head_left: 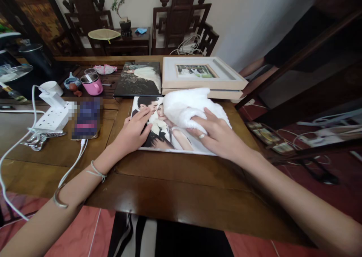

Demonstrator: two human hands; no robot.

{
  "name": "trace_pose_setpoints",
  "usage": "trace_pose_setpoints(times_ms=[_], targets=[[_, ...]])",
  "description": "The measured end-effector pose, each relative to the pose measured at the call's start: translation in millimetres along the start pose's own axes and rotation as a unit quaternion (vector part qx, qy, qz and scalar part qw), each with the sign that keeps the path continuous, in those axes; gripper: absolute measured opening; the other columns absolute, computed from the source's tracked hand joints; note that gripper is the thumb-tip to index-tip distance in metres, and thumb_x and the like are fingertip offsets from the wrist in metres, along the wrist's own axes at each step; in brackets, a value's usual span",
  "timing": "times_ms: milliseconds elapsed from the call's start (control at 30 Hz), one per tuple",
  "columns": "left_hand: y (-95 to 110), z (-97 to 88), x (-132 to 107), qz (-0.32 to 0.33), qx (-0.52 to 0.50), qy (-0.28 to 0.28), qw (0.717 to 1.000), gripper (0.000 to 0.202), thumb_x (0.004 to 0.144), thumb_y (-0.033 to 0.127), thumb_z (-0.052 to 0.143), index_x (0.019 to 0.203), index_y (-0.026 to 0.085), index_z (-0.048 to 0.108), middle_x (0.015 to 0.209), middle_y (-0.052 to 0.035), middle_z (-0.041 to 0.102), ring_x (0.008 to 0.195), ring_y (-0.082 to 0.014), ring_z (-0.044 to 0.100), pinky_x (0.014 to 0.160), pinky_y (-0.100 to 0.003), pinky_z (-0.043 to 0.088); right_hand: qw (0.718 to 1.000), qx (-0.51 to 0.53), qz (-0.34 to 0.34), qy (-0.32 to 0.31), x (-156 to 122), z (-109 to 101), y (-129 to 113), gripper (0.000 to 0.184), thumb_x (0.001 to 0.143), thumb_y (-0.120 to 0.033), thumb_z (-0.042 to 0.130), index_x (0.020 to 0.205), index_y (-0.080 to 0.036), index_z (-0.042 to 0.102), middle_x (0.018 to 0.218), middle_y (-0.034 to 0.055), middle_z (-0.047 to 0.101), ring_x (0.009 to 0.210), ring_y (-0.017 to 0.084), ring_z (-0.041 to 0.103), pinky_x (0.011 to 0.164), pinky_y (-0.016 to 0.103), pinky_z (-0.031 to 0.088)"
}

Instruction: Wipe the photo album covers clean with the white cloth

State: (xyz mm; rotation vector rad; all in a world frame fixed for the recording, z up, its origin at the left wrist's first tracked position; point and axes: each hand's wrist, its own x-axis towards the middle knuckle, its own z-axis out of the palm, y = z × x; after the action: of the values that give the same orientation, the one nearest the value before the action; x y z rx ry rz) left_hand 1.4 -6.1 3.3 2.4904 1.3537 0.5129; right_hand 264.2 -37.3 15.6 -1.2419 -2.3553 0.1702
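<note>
A photo album (181, 142) with a picture of a couple on its cover lies flat on the wooden table (169, 181). My left hand (138, 128) rests on the album's left part, fingers stretched out and holding nothing. In my right hand (216, 130) is a bunched white cloth (189, 102), pressed onto the album's right part. The cloth hides much of the upper right of the picture. Just behind the album are a dark photo panel (138, 87) and a stack of light wooden picture frames (203, 84).
To the left are a phone (87, 117) on a charging cable, a white power strip (55, 117), a pink mug (92, 85) and a black kettle (34, 60). Dark carved chairs (181, 19) stand behind the table. A person in dark clothes (296, 42) is at the right.
</note>
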Motion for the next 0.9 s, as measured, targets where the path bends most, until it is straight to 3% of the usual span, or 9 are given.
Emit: trace_pose_setpoints(times_ms=[100, 200, 333, 467, 600, 700, 800, 900], targets=[[1, -2.0, -1, -0.002, -0.001, 0.002, 1.0, 0.048, 0.098, 0.027, 0.038, 0.145, 0.019, 0.042, 0.155, -0.0114, 0.038, 0.144, -0.0253, 0.035, 0.116, -0.053, 0.029, 1.0, -0.004, -0.006, -0.01, -28, -7, -25, 0.016, 0.094, -0.024, 0.042, 0.094, -0.026, 0.058, 0.128, 0.0128, 0.065, 0.135, 0.032, 0.046, 0.108, 0.065, 0.038], [4, -4.7, -2, -0.006, -0.001, 0.001, 1.0, 0.048, 0.098, 0.027, 0.039, 0.144, 0.019, 0.043, 0.155, -0.0109, 0.039, 0.145, -0.0252, 0.032, 0.116, -0.053, 0.029, 0.999, 0.003, -0.037, -0.021, -55, -14, -47, 0.016, 0.092, -0.02, 0.044, 0.097, -0.024, 0.058, 0.13, 0.0162, 0.063, 0.136, 0.032, 0.045, 0.109, 0.066, 0.036], [9, -6.6, -1, -0.015, 0.006, -0.007, 1.0, 0.048, 0.097, 0.027, 0.039, 0.144, 0.016, 0.043, 0.156, -0.0116, 0.037, 0.147, -0.0256, 0.03, 0.116, -0.053, 0.029, 0.996, 0.011, -0.073, -0.046, -71, -21, -54, 0.015, 0.089, -0.015, 0.046, 0.092, -0.023, 0.059, 0.136, 0.0175, 0.06, 0.14, 0.031, 0.04, 0.112, 0.065, 0.033], [9, -3.3, 0, -0.007, 0.005, -0.001, 1.0, 0.047, 0.098, 0.027, 0.038, 0.144, 0.019, 0.043, 0.155, -0.0109, 0.039, 0.146, -0.0251, 0.031, 0.116, -0.053, 0.029, 0.995, -0.002, -0.084, -0.051, -52, -18, -34, 0.017, 0.091, -0.018, 0.045, 0.095, -0.021, 0.061, 0.128, 0.0197, 0.064, 0.137, 0.032, 0.044, 0.11, 0.065, 0.034], [6, 1.6, 2, -0.006, 0.005, 0.0, 1.0, 0.047, 0.098, 0.028, 0.04, 0.144, 0.02, 0.043, 0.155, -0.0103, 0.038, 0.146, -0.0241, 0.03, 0.117, -0.051, 0.029, 0.996, -0.008, -0.073, -0.048, -8, -7, -6, 0.024, 0.095, -0.022, 0.04, 0.104, -0.02, 0.062, 0.125, 0.0159, 0.066, 0.137, 0.032, 0.044, 0.11, 0.064, 0.034], [4, 3.8, 3, -0.008, 0.009, -0.003, 1.0, 0.048, 0.098, 0.028, 0.039, 0.144, 0.016, 0.043, 0.156, -0.0121, 0.037, 0.147, -0.0239, 0.029, 0.118, -0.049, 0.028, 0.998, -0.014, -0.051, -0.028, 21, 3, 7, 0.028, 0.097, -0.027, 0.039, 0.111, -0.019, 0.062, 0.125, 0.0143, 0.065, 0.126, 0.033, 0.054, 0.109, 0.061, 0.035], [4, 4.8, 3, -0.006, 0.006, 0.0, 1.0, 0.048, 0.098, 0.027, 0.039, 0.144, 0.016, 0.043, 0.155, -0.0121, 0.038, 0.146, -0.0248, 0.03, 0.117, -0.05, 0.029, 1.0, -0.013, -0.028, 0.001, 34, 10, 9, 0.031, 0.097, -0.031, 0.039, 0.111, -0.017, 0.063, 0.122, 0.0159, 0.066, 0.119, 0.033, 0.057, 0.107, 0.059, 0.035], [4, 4.7, 3, 0.0, 0.002, 0.005, 1.0, 0.047, 0.097, 0.028, 0.039, 0.143, 0.018, 0.044, 0.155, -0.0113, 0.039, 0.146, -0.0257, 0.031, 0.116, -0.053, 0.03, 1.0, -0.013, -0.006, 0.007, 27, 12, 0, 0.031, 0.096, -0.03, 0.039, 0.109, -0.016, 0.064, 0.121, 0.0174, 0.066, 0.128, 0.034, 0.051, 0.108, 0.06, 0.033]])
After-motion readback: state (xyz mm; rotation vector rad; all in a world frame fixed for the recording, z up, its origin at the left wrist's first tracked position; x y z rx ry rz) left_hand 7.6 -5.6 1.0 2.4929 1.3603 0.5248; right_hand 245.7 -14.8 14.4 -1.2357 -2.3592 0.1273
